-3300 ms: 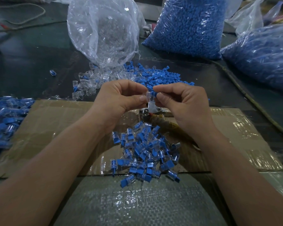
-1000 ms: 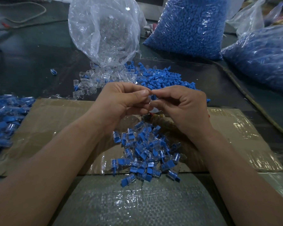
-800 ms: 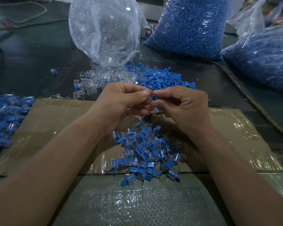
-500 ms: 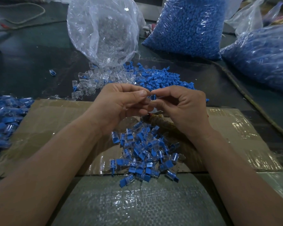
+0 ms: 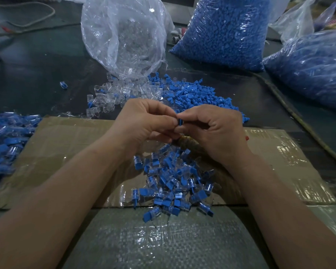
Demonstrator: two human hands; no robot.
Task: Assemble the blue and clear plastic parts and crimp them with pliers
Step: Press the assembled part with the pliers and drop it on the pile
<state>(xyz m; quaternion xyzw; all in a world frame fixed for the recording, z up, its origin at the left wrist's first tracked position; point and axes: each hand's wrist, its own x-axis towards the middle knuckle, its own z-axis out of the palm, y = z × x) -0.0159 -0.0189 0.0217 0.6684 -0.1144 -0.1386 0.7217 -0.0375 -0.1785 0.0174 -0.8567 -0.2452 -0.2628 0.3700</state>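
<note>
Grip tight: left hand (image 5: 144, 124) and right hand (image 5: 216, 132) pinch blue part (image 5: 180, 121).

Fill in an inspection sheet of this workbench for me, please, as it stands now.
Surface: dark table, cardboard sheet and woven sheet laid on it.
Job's things: blue part held between the hands; assembled pile on the cardboard; loose blue parts and clear parts beyond; pliers not clearly seen.
Clutter: side pile at left; stray piece on the table.
Grippers: left hand and right hand both pinch the blue part.
Cables: cord far left; cable along the right.
Surroundings: clear bag, blue bag and second blue bag at the back.
</note>
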